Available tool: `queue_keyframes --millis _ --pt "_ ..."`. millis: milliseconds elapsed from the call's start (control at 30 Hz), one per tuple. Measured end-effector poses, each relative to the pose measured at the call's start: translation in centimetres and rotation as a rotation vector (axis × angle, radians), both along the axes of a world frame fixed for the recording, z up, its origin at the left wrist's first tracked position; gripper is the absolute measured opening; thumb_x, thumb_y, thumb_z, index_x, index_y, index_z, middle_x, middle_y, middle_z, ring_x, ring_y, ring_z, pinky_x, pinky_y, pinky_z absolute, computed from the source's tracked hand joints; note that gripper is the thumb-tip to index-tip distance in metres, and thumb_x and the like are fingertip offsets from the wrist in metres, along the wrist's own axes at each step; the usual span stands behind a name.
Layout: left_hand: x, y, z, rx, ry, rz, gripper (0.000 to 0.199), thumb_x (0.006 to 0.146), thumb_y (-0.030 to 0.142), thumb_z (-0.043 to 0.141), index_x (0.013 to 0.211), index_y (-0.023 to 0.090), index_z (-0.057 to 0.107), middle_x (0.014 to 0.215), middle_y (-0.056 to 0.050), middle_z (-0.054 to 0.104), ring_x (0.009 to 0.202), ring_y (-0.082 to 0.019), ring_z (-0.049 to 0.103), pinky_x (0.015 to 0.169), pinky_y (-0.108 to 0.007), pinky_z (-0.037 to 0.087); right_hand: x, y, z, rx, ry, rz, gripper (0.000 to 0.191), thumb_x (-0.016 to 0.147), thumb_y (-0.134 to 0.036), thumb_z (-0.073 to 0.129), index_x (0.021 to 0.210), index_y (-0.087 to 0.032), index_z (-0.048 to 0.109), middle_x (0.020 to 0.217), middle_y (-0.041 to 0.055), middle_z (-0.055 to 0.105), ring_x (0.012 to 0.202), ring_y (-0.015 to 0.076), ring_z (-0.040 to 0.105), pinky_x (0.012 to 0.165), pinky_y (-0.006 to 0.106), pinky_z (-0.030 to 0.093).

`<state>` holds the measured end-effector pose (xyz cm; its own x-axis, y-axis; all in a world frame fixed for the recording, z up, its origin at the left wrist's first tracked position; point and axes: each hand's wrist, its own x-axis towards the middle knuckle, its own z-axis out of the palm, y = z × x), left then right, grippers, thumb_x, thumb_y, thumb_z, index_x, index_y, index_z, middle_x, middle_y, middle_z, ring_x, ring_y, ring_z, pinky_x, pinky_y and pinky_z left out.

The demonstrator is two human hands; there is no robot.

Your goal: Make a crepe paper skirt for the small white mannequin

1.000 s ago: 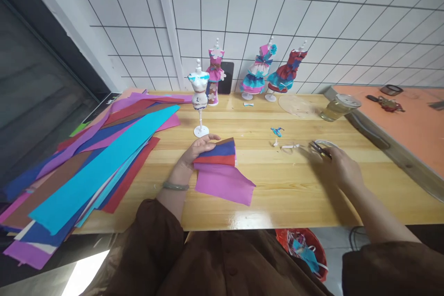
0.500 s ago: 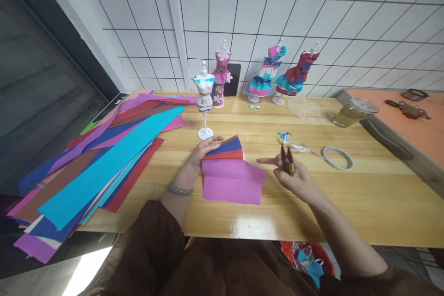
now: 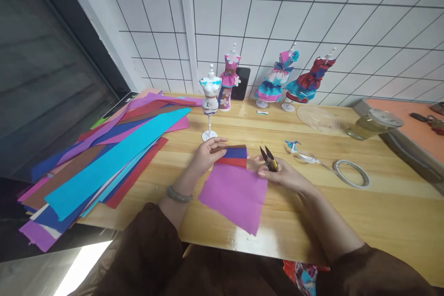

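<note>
My left hand [image 3: 207, 153] is closed, thumb and fingers on a small layered stack of brown, blue and red strips [image 3: 235, 153]; I cannot tell whether they are cloth or crepe paper. Below the stack spreads a purple sheet [image 3: 236, 194], its near corner pointing toward the table's front edge. In my right hand [image 3: 277, 173] are dark-bladed thread snips [image 3: 268, 159] with a yellow part on the handle, blades apart and pointing up and away. The fingers of that hand are beside the stack and the purple sheet's upper right corner. Behind my left hand stands a white mini dress form [image 3: 210, 92].
Long coloured strips [image 3: 118, 162] lie piled on the left. Dressed mini forms, including one in red and blue [image 3: 310, 81], and a phone [image 3: 242, 84] line the wall. A tape roll [image 3: 351, 174] and a glass jar [image 3: 374, 125] are to the right.
My right hand has moved left with the snips to the stack's edge. The purple sheet has opened out toward me. The view has shifted slightly.
</note>
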<state>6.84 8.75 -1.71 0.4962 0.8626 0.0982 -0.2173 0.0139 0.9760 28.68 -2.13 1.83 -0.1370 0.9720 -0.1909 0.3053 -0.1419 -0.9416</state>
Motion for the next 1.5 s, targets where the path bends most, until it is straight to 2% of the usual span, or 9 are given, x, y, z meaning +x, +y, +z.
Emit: queue_keyframes --millis 100,267,433,600,800,900,1067,1367,1500 --pt "0.2 -0.1 0.0 0.041 0.018 0.001 0.028 0.071 0.02 0.063 0.099 0.016 0.058 0.095 -0.008 0.066 0.094 -0.019 0.06 0.085 -0.03 0.042 -0.1 0.7 -0.8 0.015 0.055 -0.12 0.044 0.07 -0.042 0.065 0.102 -0.016 0.049 0.065 -0.0003 0.06 0.052 0.0121 0.052 0.048 0.024 0.038" --pt "0.4 -0.5 0.4 0.058 0.058 0.024 0.028 0.072 0.021 0.062 0.099 0.015 0.057 0.099 -0.01 0.066 0.097 -0.021 0.06 0.089 -0.034 0.041 -1.4 0.8 -1.8 0.161 0.111 -0.246 0.033 0.066 -0.041 0.069 0.081 -0.017 0.051 0.085 0.0076 0.064 0.082 0.0211 0.059 0.071 0.032 0.046" --pt "0.7 -1.3 0.8 0.075 0.086 -0.018 0.029 0.072 0.021 0.063 0.1 0.015 0.058 0.101 -0.01 0.066 0.098 -0.021 0.06 0.089 -0.034 0.041 -2.4 0.8 -2.5 0.234 0.076 -0.313 0.035 0.063 -0.042 0.07 0.076 -0.019 0.047 0.071 0.0011 0.058 0.063 0.0147 0.054 0.061 0.029 0.045" --pt "1.1 -2.1 0.9 0.106 0.092 -0.107 0.033 0.071 0.021 0.063 0.104 0.015 0.059 0.102 -0.011 0.066 0.098 -0.023 0.06 0.088 -0.035 0.042 -2.8 0.6 -2.6 0.301 -0.008 -0.387 0.033 0.064 -0.043 0.069 0.072 -0.02 0.047 0.054 -0.0061 0.039 0.048 0.0085 0.036 0.045 0.022 0.032" --pt "1.3 -2.2 0.9 -0.036 0.072 -0.075 0.071 0.064 0.022 0.071 0.128 0.022 0.041 0.117 -0.011 0.058 0.107 -0.022 0.053 0.092 -0.034 0.037 -2.1 0.4 -1.9 0.329 0.245 -0.523 0.033 0.066 -0.039 0.069 0.084 -0.021 0.049 0.06 -0.0059 0.044 0.041 0.0051 0.031 0.038 0.019 0.024" --pt "1.4 -2.3 0.9 -0.205 0.069 -0.211 0.072 0.068 0.03 0.069 0.131 0.022 0.036 0.106 -0.01 0.062 0.097 -0.022 0.058 0.084 -0.034 0.043 -1.7 0.4 -1.4 0.332 0.35 -0.592 0.044 0.067 -0.039 0.068 0.104 -0.025 0.049 0.066 -0.0042 0.05 0.04 0.0056 0.035 0.036 0.019 0.026" --pt "1.5 -3.1 0.4 -0.23 0.107 -0.479 0.044 0.07 0.035 0.066 0.108 0.014 0.059 0.104 -0.012 0.064 0.093 -0.024 0.06 0.081 -0.037 0.046 -1.4 0.7 -1.5 0.336 0.482 -0.642 0.049 0.066 -0.036 0.07 0.11 -0.026 0.053 0.059 -0.0071 0.045 0.038 0.0047 0.035 0.036 0.019 0.03" --pt "1.2 -3.8 1.1 -0.325 0.094 -0.608 0.057 0.061 0.024 0.074 0.115 0.016 0.055 0.113 -0.012 0.061 0.101 -0.024 0.057 0.088 -0.038 0.042 -0.7 1.2 -2.3 0.364 0.308 -0.721 0.034 0.064 -0.035 0.07 0.092 -0.016 0.066 0.052 -0.005 0.047 0.037 0.0032 0.028 0.035 0.019 0.019" --pt "1.1 -3.9 1.4 -0.315 0.103 -0.616 0.053 0.06 0.024 0.074 0.11 0.016 0.058 0.113 -0.012 0.06 0.1 -0.024 0.057 0.087 -0.036 0.043 -0.6 1.3 -2.2 0.366 0.344 -0.665 0.032 0.068 -0.035 0.066 0.095 -0.017 0.066 0.052 -0.0033 0.054 0.036 0.0036 0.022 0.034 0.02 0.016"
